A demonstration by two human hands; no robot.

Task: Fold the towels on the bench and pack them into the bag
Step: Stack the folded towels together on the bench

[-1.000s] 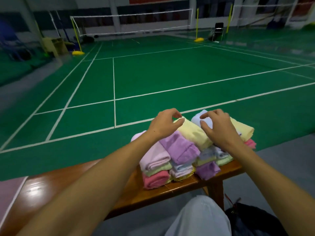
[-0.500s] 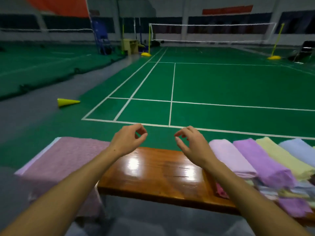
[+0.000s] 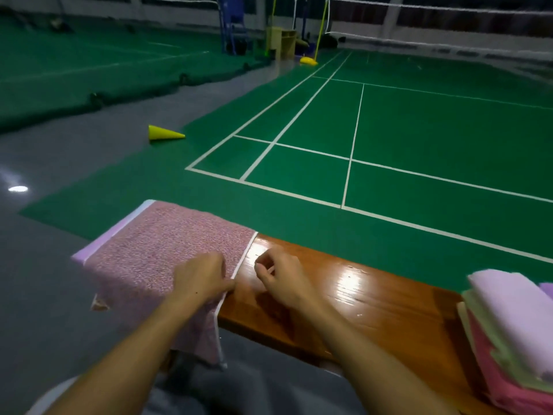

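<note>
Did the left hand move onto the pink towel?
Yes. The left hand went left along the bench and now rests on the pink towel's edge.

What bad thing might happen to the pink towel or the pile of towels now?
The spread pink towel hangs over the bench end and its near edge, so a pull from the left hand at its hem might slide it onto the floor. The right hand is over bare wood, holding nothing, so a fold may start crooked. The folded stack sits at the bench's near edge and could tip if bumped.
</note>
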